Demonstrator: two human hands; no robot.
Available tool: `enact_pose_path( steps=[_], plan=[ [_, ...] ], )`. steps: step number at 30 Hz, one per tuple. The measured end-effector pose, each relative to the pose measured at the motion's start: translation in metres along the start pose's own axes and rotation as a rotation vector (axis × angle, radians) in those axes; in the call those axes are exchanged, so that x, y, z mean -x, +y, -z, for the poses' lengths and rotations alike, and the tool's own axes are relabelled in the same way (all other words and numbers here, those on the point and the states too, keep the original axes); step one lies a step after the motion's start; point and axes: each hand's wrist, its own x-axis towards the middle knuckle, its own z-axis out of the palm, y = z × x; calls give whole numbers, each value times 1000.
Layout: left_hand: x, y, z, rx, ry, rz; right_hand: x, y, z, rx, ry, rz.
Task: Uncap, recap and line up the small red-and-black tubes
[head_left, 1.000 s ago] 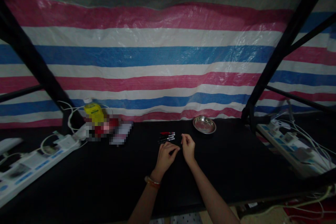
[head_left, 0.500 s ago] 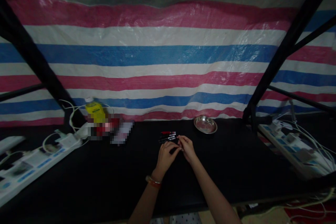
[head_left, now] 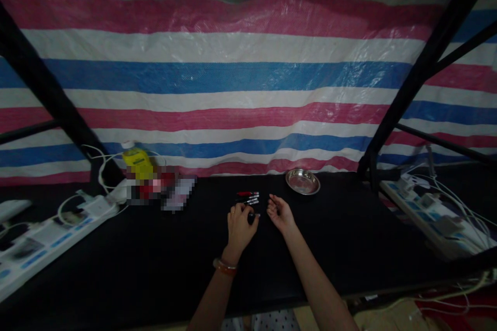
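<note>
My left hand (head_left: pixel 241 227), with bangles on its wrist, rests low over the table with its fingers closed round a small black stick-like item with a silver end (head_left: pixel 253 216). Just beyond its fingertips lie several similar slim items, a red one (head_left: pixel 247 194) and dark ones (head_left: pixel 251 201), their silver ends pointing right. My right hand (head_left: pixel 281 215) is apart from the left, palm turned partly up and fingers curled. Its fingertips are pinched near a tiny dark spot that I cannot make out.
A round metal dish (head_left: pixel 303 182) stands at the back right. At the back left are a yellow bottle (head_left: pixel 137 163) and blurred-out items. Power strips with cables (head_left: pixel 58 238) lie along the left, and another power strip (head_left: pixel 435 217) on the right. Black frame bars slope up both sides.
My hands, together before, have moved apart. The left hand has turned and drawn slightly left with the black item showing in it; the right has shifted right and rolled palm upward.
</note>
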Motion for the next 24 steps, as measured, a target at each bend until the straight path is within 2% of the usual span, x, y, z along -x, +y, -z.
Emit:
enact_pose_path(
  steps=[5, 9, 12, 16, 19, 24],
  plan=[
    [1, -2, -5, 45, -53, -46, 0, -4, 3, 20, -19, 51],
    [-2, -5, -8, 134, -3, -31, 0, -4, 2, 64, -51, 108],
    [-4, -6, -9, 276, 18, 12, 1, -3, -2, 83, -21, 149],
    [-4, -4, -8, 474, -22, 44, 5, -2, -3, 106, 23, 192],
    [-2, -1, -6, 485, -33, 77, 7, -1, -2, 153, 13, 177],
    [-2, 1, -2, 460, -49, 118, 10, 0, -4, 249, -75, 111]
  ],
)
